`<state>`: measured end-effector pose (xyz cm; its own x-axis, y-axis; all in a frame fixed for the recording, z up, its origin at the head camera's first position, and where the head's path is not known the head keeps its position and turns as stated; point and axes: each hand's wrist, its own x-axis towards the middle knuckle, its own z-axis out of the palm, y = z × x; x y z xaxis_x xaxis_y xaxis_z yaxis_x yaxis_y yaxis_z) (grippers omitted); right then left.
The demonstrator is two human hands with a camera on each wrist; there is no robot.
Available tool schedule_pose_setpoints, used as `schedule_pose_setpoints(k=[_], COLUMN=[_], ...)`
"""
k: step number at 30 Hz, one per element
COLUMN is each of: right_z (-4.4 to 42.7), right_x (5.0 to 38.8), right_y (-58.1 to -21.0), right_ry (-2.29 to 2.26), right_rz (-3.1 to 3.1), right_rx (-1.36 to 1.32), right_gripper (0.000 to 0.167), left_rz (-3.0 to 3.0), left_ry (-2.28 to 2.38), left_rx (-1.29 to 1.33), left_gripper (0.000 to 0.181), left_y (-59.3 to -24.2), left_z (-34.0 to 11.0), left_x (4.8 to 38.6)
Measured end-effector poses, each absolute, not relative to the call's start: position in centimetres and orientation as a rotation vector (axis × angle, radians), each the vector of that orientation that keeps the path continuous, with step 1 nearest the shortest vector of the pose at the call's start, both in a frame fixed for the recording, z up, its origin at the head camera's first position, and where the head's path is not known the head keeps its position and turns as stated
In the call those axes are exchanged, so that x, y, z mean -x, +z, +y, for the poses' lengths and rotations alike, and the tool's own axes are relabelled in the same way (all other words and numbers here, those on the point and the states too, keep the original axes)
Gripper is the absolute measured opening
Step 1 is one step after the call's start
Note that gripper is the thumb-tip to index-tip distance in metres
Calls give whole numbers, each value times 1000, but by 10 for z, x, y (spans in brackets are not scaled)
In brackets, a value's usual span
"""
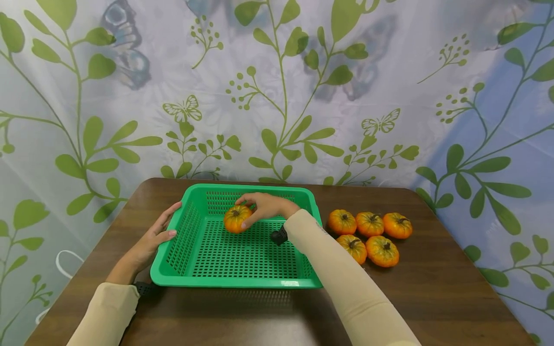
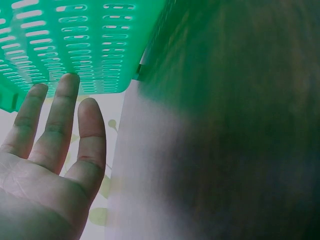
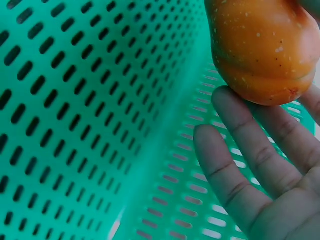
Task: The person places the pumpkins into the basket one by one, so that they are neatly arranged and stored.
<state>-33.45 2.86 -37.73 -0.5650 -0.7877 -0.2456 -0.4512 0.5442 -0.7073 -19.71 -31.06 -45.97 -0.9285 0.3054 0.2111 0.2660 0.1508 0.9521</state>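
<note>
One pumpkin [image 1: 235, 220] in right fingers [image 3: 245, 129], stem [image 1: 235, 212] upward, long axis unclear

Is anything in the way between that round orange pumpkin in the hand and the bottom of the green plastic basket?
Nothing visible is in the way, apart from the bare right hand holding it. The round orange pumpkin is over the slotted floor of the rectangular green plastic basket.

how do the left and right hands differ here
The left hand is at the left rim of the green basket, while the right hand is over its floor. The right hand grips an orange pumpkin; the left hand holds no pumpkin. Both are bare, with cream sleeves.
</note>
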Motion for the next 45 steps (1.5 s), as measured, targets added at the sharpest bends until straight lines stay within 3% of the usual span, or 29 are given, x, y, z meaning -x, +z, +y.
schedule_pose_setpoints(k=[22, 45], right_z=[0, -33], right_x=[329, 310], right_y=[-403, -403], right_ry=[-806, -630], right_rz=[2179, 2384], right_rx=[913, 937], right_gripper=[75, 79], left_rz=[2360, 2358], left_ry=[1947, 1947], left_rx=[-602, -603], left_gripper=[72, 70], left_y=[-460, -462], left_z=[-309, -306], left_x=[192, 187])
